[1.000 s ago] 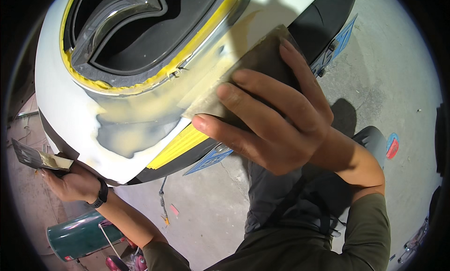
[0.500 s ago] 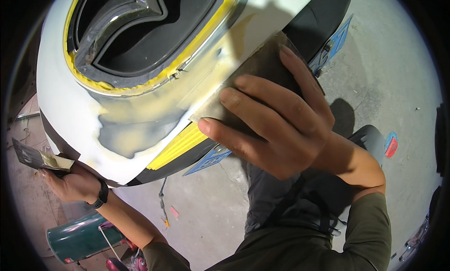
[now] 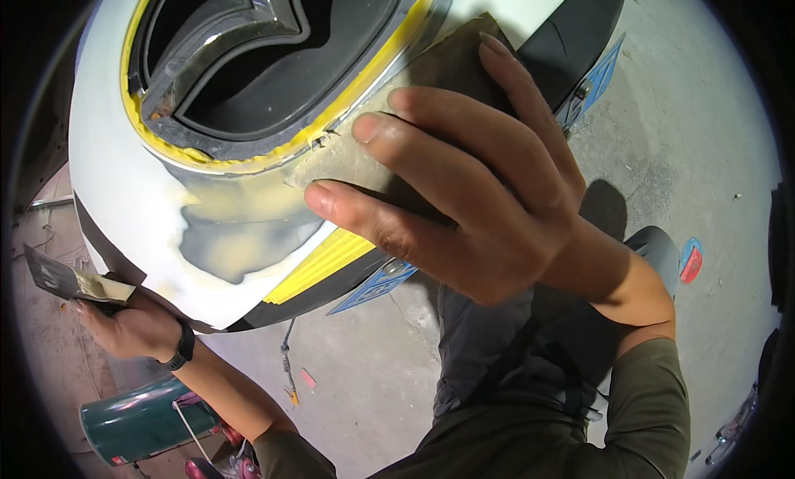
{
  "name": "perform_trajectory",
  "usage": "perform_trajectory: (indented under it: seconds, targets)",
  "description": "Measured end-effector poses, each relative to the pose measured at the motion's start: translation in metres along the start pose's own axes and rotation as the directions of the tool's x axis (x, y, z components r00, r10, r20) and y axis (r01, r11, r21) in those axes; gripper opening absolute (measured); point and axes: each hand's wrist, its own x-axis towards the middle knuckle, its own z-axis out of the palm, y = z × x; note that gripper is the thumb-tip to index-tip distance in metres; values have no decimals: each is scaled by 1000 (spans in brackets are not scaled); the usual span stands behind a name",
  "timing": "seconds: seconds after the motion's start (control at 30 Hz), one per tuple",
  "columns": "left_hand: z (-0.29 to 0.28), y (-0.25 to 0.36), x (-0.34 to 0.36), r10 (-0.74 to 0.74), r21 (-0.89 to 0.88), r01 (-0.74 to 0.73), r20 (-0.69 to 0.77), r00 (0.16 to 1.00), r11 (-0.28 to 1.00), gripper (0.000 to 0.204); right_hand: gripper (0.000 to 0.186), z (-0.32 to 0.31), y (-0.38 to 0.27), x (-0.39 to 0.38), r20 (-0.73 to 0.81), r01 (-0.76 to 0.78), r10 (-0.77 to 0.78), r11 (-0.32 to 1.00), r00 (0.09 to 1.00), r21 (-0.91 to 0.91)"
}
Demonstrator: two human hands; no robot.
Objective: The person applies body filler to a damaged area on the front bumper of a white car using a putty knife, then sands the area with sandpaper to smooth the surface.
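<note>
Over gray floor [image 3: 356, 371], the right hand [image 3: 497, 214] holds a dark blade [image 3: 455, 65] under spread fingers [image 3: 431, 168], lengthwise beside the bumper's [image 3: 124, 189] yellow edging [image 3: 269, 161]; the left hand [image 3: 137, 326] (farther off) grips a gray plate [image 3: 56, 274].

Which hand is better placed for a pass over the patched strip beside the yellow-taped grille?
Probably the right hand: its broad, dark spreader is at the patched strip. The left hand sits off to the side, holding a grey spreader with cream filler on it.
</note>
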Motion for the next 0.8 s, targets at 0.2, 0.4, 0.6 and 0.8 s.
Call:
perform_trajectory:
  seconds: [0.2,0.4,0.6,0.8]
  targets:
    - [-10,-1,10,-23,-103,28,48,999,994,37,42,-4,-2,-13,40,20,-19,1000,999,-12]
    - [-7,-1,9,36,-64,-32,57,998,997,38,43,-17,-2,-21,125,21,-19,1000,992,-17]
    - [-5,-4,4,167,225,-165,11,986,960,38,43,-39,1,-2,200,14,-15,1000,980,4]
    - [1,0,2,92,151,-91,-4,996,984,39,42,-20,3,8,55,33,-31,999,998,-28]
